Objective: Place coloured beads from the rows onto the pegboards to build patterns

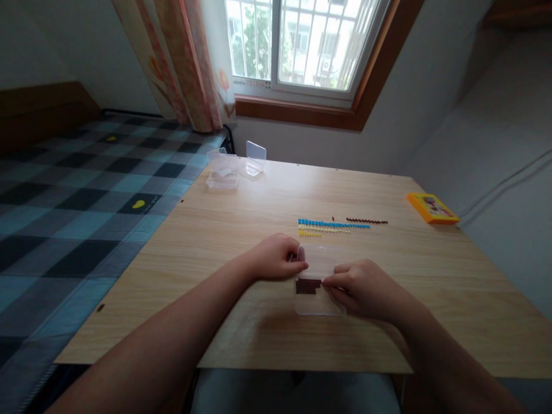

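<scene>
A clear plastic box (308, 307) lies on the table in front of me, its lid side away from me. Small dark red pieces (307, 286) sit packed in rows inside it, towards the left. Curled fingers of my left hand (278, 257) grip the box at its far left edge. At the right end of the dark red rows, my right hand (360, 287) has its fingertips pinched together; whatever is between them is too small to make out. Beyond the box, small blue pieces (332, 223), cream pieces (321, 228) and yellow pieces (309, 234) lie in lines.
Dark brown pieces (366, 221) form a line farther right on the wooden table (172, 276). Open clear boxes (223, 172) stand at the far left corner, and an orange-yellow box (432, 208) lies at the right edge. A bed (107, 172) adjoins the left side.
</scene>
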A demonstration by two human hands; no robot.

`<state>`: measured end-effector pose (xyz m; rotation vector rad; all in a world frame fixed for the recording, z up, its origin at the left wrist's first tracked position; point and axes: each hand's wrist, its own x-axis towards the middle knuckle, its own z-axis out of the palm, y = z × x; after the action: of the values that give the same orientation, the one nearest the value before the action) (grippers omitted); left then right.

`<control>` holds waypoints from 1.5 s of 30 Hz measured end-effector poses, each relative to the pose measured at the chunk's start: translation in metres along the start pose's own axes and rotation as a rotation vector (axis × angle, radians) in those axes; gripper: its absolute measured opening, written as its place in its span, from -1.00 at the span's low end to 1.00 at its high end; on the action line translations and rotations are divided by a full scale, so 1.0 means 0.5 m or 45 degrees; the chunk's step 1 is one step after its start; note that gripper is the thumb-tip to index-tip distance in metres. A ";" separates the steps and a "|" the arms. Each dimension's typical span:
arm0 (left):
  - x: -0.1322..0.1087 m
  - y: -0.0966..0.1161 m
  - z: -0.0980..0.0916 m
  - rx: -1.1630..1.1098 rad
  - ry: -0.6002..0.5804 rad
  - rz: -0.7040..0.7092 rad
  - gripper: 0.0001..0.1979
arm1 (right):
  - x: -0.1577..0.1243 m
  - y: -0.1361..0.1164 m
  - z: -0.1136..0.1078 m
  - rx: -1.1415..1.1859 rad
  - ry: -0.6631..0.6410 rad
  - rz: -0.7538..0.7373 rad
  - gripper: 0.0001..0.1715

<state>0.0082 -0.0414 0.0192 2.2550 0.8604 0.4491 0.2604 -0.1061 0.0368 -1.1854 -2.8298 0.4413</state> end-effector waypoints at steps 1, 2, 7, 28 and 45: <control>0.000 0.000 0.000 -0.002 -0.001 -0.001 -0.82 | 0.000 -0.001 0.000 -0.004 0.004 0.002 -0.75; 0.000 -0.001 0.000 -0.004 -0.001 -0.001 -0.81 | 0.000 -0.001 0.001 -0.007 0.008 0.002 -0.75; 0.000 -0.004 0.001 -0.003 0.009 0.006 -0.82 | 0.002 0.002 0.004 -0.009 0.032 -0.017 -0.76; 0.003 -0.013 -0.009 -0.059 0.015 -0.056 -0.74 | -0.023 0.318 -0.005 0.306 1.941 0.818 -0.59; 0.000 -0.025 -0.013 -0.048 -0.005 -0.037 -0.63 | -0.030 0.481 0.040 0.279 1.117 1.018 -0.79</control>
<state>-0.0010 -0.0312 0.0150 2.2052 0.8745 0.4436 0.4345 0.0388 -0.0475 -1.8249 -1.4924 0.1566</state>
